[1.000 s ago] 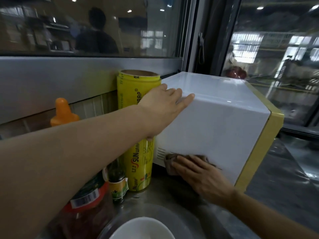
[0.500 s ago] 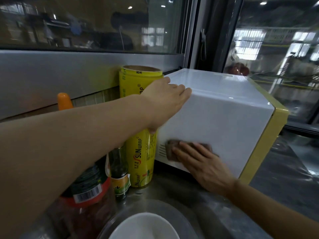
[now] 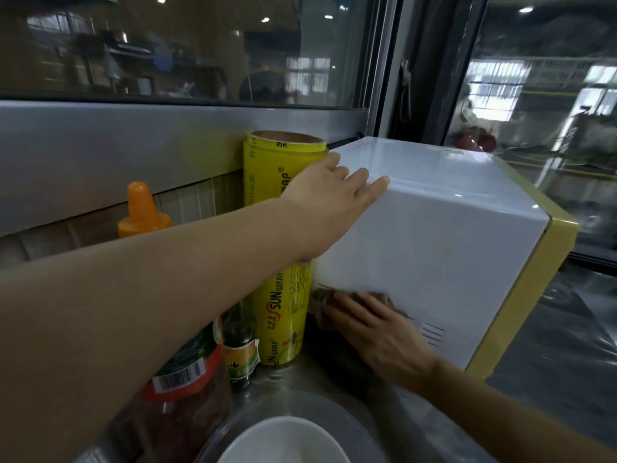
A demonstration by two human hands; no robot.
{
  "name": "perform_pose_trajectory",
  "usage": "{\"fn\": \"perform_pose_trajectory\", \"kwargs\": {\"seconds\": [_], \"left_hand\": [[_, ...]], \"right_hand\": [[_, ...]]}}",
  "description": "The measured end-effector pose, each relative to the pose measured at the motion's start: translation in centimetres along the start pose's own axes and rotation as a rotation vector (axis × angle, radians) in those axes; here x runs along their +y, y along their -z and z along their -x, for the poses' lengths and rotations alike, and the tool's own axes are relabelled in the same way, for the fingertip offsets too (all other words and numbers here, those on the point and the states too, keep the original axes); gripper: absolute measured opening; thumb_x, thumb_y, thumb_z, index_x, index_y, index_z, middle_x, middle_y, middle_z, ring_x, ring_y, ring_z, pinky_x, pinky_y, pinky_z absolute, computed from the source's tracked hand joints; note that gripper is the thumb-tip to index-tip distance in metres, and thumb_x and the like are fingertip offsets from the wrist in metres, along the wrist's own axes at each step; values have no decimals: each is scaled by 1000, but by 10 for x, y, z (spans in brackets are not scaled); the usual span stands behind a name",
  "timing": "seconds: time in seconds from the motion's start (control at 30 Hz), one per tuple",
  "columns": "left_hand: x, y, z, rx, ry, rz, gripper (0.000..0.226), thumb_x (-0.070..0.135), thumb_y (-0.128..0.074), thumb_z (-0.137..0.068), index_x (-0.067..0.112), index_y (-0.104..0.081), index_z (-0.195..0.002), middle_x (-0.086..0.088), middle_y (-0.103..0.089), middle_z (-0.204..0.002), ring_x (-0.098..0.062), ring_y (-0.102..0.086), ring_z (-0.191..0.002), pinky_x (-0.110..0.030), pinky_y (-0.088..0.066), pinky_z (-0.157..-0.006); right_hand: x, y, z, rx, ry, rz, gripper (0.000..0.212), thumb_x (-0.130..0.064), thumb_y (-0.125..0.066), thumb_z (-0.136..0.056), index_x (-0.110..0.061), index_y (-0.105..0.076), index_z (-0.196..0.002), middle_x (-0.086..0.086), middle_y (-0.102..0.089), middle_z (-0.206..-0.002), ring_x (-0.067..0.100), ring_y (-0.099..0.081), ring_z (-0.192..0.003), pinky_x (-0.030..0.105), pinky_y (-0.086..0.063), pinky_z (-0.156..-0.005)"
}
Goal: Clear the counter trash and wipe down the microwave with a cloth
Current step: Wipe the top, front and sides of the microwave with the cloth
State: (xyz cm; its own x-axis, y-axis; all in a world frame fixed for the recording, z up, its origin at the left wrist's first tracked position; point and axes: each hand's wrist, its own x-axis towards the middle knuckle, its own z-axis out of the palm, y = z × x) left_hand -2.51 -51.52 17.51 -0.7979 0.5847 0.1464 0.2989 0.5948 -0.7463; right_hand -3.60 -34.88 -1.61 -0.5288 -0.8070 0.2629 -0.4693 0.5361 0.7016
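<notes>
Our right hand (image 3: 377,339) presses the cloth (image 3: 325,304) flat-fingered low on the microwave (image 3: 434,248) side — it has slid back toward the rear corner since a moment ago; our left hand (image 3: 329,208), fingers straight, braces the top edge; wiping continues beside the yellow wrap roll (image 3: 278,262) on the tabletop (image 3: 551,355).

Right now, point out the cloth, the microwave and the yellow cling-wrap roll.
cloth (image 3: 322,300): head view, on the brown bunch left of the fingers.
microwave (image 3: 450,248): head view, on the bare white side panel.
yellow cling-wrap roll (image 3: 267,175): head view, on the upper label above the arm.
</notes>
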Motion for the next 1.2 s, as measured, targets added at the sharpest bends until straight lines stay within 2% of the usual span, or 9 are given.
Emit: {"fn": "perform_pose_trajectory", "kwargs": {"seconds": [0.1,0.2,0.33,0.53,0.67,0.77,0.87,0.97,1.2], "left_hand": [[6,-2,1,25,22,8,110,29,-66,-80,6,19,-146,-17,-3,-156,-33,-21,-140,-44,-6,-117],[10,-5,2,30,45,3,109,31,-64,-82,6,21,-145,-18,2,-156,-34,-17,-141,-45,-4,-117],[11,-5,4,12,58,-6,116,33,-68,-78,6,23,-145,-18,4,-156,-34,-15,-142,-45,-4,-117],[13,-5,3,41,67,41,101,26,-58,-85,7,21,-145,-19,2,-156,-35,-12,-143,-46,-3,-117],[16,-9,0,70,78,36,95,26,-54,-87,6,19,-146,-19,-1,-156,-36,-16,-142,-47,-5,-117],[18,-11,-2,71,91,27,94,24,-52,-88,6,19,-145,-19,-2,-156,-36,-17,-141,-48,-6,-117],[20,-10,-3,57,117,19,93,24,-51,-89,6,22,-144,-18,1,-156,-35,-12,-143,-47,-5,-117],[23,-6,0,19,140,13,93,21,-50,-88,7,23,-144,-18,3,-156,-34,-9,-143,-47,-4,-117],[24,0,3,-33,154,1,99,21,-54,-85,7,24,-144,-17,4,-155,-33,-7,-144,-47,-3,-117]], "right_hand": [[16,15,-15,102,-123,-3,48,-19,-35,-88,-7,-53,-131,9,-43,-145,33,-33,-136,44,-7,-115],[9,4,-20,71,-108,3,51,-20,-32,-88,-8,-51,-133,9,-39,-148,32,-23,-139,44,-5,-115],[-3,-11,-11,-93,29,6,49,-22,-32,-86,-12,-63,-123,7,-47,-143,34,-36,-135,46,-9,-114],[-1,-7,13,-98,68,-61,46,-20,-31,-86,-18,-72,-107,-3,-64,-124,27,-56,-121,47,-35,-108],[-13,-20,-12,-200,96,-12,49,-19,-32,-73,-18,-76,-94,-5,-66,-118,26,-50,-118,46,-21,-110],[-19,-24,-23,-251,112,-22,48,-20,-31,-69,-22,-78,-77,-10,-68,-113,23,-60,-112,44,-33,-108],[-19,-33,-24,-345,71,-124,51,-21,-30,-69,-23,-77,-88,-7,-70,-111,20,-64,-108,40,-43,-99],[-19,-37,-18,-330,39,-178,51,-21,-33,-73,-20,-73,-103,-2,-69,-114,22,-63,-110,39,-46,-99],[-5,-28,35,-99,73,-182,39,-20,-41,-76,-18,-76,-93,0,-69,-114,27,-61,-113,42,-38,-105]]}}
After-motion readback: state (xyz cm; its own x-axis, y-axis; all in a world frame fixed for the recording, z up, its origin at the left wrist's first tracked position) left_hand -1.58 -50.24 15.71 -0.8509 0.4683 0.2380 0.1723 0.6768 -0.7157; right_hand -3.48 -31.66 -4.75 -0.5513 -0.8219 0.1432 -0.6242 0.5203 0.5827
